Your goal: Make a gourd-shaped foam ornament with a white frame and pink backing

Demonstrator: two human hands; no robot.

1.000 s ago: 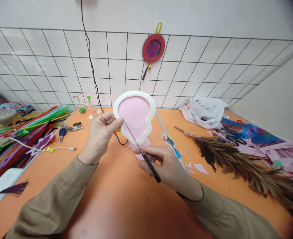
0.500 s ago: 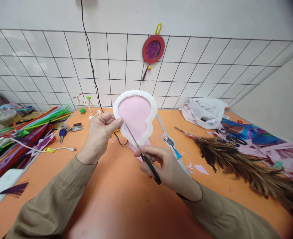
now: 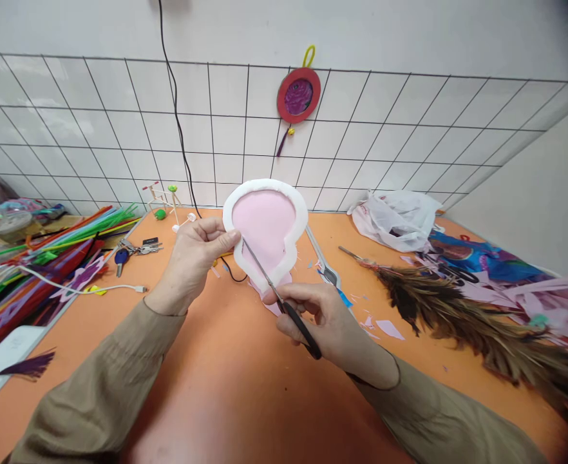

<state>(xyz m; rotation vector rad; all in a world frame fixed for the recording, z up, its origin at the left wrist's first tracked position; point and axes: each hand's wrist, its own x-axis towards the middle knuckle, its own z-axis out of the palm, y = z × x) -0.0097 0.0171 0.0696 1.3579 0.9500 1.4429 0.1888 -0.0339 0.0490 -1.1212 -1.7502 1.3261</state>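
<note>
My left hand (image 3: 194, 258) is closed on the left edge of a gourd-shaped foam piece (image 3: 266, 227), pink in the middle with a white rim, held upright above the orange table (image 3: 226, 374). My right hand (image 3: 320, 319) grips black-handled scissors (image 3: 284, 303). Their thin blades reach up to the piece's lower left rim, close to my left thumb. A pink offcut (image 3: 270, 283) lies on the table under the piece.
Coloured pipe cleaners (image 3: 33, 264), keys (image 3: 136, 248) and a white cable (image 3: 76, 287) lie at the left. Brown feathers (image 3: 462, 322), a white plastic bag (image 3: 397, 219) and pink scraps (image 3: 554, 303) fill the right. A red round ornament (image 3: 298, 95) hangs on the wire grid behind.
The foam piece and both hands have shifted slightly to the right. The scissors have edged along the piece's lower left rim.
</note>
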